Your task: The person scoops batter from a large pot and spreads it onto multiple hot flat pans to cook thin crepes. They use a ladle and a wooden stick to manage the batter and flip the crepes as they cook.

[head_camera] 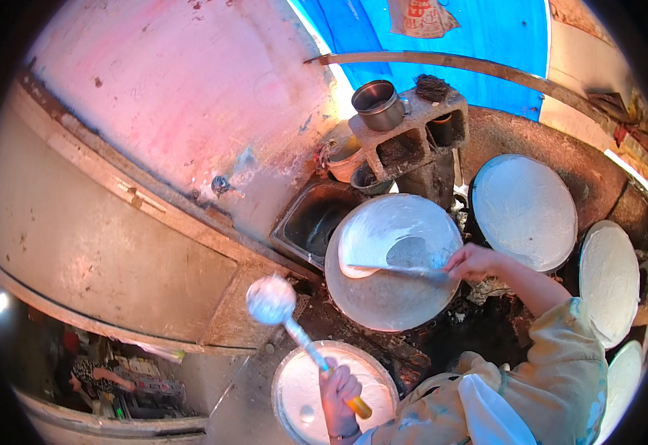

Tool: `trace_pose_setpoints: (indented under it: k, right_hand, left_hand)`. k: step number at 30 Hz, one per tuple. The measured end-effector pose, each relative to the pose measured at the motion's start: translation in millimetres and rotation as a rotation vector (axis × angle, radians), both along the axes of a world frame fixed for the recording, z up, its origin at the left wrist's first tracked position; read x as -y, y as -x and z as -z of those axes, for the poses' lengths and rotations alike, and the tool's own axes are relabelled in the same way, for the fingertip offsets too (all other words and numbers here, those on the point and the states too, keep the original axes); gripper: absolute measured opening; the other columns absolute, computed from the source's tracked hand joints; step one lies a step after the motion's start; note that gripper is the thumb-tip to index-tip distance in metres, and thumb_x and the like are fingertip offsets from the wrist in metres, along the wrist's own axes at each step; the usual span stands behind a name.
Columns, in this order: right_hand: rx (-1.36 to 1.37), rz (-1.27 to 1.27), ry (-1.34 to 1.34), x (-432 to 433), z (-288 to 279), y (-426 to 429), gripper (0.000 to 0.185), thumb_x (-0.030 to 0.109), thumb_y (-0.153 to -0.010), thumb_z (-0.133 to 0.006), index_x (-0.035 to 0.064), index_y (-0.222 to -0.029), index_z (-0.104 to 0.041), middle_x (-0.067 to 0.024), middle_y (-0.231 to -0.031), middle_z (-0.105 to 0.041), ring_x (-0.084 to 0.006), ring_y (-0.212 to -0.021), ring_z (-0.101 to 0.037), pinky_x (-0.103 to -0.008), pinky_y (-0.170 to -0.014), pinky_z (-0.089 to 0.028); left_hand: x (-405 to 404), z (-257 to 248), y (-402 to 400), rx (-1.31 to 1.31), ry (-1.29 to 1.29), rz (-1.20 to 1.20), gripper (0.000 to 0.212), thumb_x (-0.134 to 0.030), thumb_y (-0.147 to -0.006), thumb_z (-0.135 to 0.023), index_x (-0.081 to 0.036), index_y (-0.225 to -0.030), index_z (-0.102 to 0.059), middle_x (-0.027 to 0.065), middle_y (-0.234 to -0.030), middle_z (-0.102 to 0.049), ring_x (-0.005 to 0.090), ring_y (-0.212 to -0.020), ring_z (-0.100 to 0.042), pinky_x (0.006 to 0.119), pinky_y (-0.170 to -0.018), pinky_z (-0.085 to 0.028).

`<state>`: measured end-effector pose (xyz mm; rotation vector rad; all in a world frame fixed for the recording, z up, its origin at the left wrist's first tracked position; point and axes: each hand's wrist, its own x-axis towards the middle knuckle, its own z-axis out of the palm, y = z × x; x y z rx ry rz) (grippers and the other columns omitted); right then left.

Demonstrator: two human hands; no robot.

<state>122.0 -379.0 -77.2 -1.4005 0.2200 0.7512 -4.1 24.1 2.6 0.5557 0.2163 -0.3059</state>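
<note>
My left hand [341, 384] grips the yellow end of a ladle's handle. The ladle's round bowl [271, 300], whitened and blurred, is raised to the left of the cooking surface. Below that hand, a wide round tub [276, 389] holds pale batter [376, 375]. In my right hand [471, 262] is a thin flat spreader [396, 270], laid across a round griddle [390, 306]. White batter [365, 236] covers part of the griddle's far half in a swirled layer, with a grey patch showing in it. The near half is grey.
Round white sheets [524, 208] cover several more griddles along the right. Beyond the griddle are a metal sink [286, 236] and a hollow concrete block [382, 139] bearing a metal pot [379, 114]. A tap [221, 184] juts from the wall. Another person [98, 371] is at lower left.
</note>
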Motion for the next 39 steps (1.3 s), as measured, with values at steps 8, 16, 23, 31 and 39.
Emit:
trace_pose_setpoints:
  k: [8,16,23,31,39]
  right_hand:
    - [0.025,0.024,0.04,-26,-1,-16,0.021,0.009,-0.076,-0.071,0.0055,-0.096,-0.066,-0.0004,-0.057,-0.054,-0.0046,-0.036,-0.038,-0.0226,-0.032,-0.025]
    - [0.16,0.176,0.144,13,1,-52,0.021,0.011,-0.076,-0.071,0.0046,-0.096,-0.066,-0.0001,-0.056,-0.054,-0.0065,-0.035,-0.039,-0.0216,-0.031,-0.025]
    - [0.036,-0.241,0.047,33,-3,-37,0.026,0.006,-0.076,-0.07,0.0033,-0.102,-0.066,-0.0007,-0.056,-0.055,-0.007,-0.036,-0.042,-0.0221,-0.03,-0.027]
    - [0.092,-0.199,0.139,-9,-2,-62,0.021,0.009,-0.077,-0.071,0.0067,-0.098,-0.066,0.0008,-0.055,-0.052,-0.0064,-0.038,-0.039,-0.0221,-0.033,-0.025]
    - [0.216,0.041,0.091,52,32,-87,0.023,0.006,-0.076,-0.07,0.0042,-0.098,-0.067,0.0001,-0.061,-0.056,-0.0047,-0.044,-0.044,-0.0233,-0.035,-0.031]
  left_hand:
    - [-1,-39,21,-0.128,-0.242,-0.223,0.021,-0.016,-0.099,-0.038,-0.012,-0.078,-0.039,-0.0026,-0.06,-0.025,0.0056,-0.052,-0.031,0.02,-0.045,-0.027]
    - [-23,-22,17,0.078,0.023,-0.123,0.023,0.004,-0.087,-0.05,-0.005,-0.107,-0.043,0.0033,-0.079,-0.039,0.0062,-0.053,-0.034,0.015,-0.039,-0.035]
    - [-36,-21,32,0.168,-0.078,-0.035,0.027,0.006,-0.085,-0.052,-0.005,-0.109,-0.044,0.0045,-0.077,-0.042,0.0056,-0.045,-0.036,0.018,-0.037,-0.033]
    - [0,-40,0,0.058,-0.097,-0.143,0.027,0.005,-0.079,-0.053,-0.007,-0.103,-0.046,0.0021,-0.075,-0.039,0.0026,-0.045,-0.033,0.015,-0.037,-0.029]
    - [-10,-24,6,0.05,0.198,-0.114,0.03,0.008,-0.081,-0.049,-0.006,-0.108,-0.048,0.0017,-0.074,-0.039,0.0027,-0.047,-0.035,0.014,-0.038,-0.033]
